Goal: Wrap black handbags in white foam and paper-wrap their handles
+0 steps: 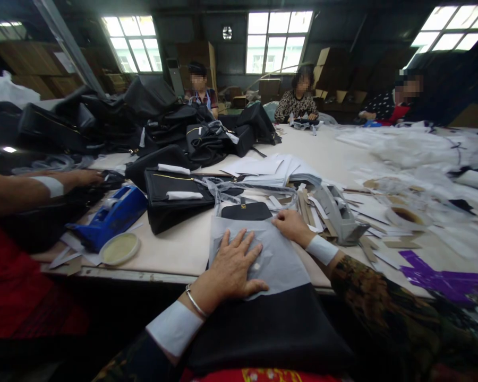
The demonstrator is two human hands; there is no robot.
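A black handbag lies in front of me, its near end hanging past the table edge. Over its upper part is a thin whitish sheet. My left hand presses flat on this sheet with fingers spread. At the sheet's far right corner, my right hand has its fingers closed in a pinch on the edge. Just beyond the sheet shows a black flap with a small gold-coloured fitting. Clear wrapping covers the bag's handles. Both my wrists carry white bands.
Left are a blue tape dispenser, a round shallow dish and a co-worker's arm. Another black bag stands before a bag heap. Right are a grey tape dispenser, paper scraps and purple plastic. Several people sit opposite.
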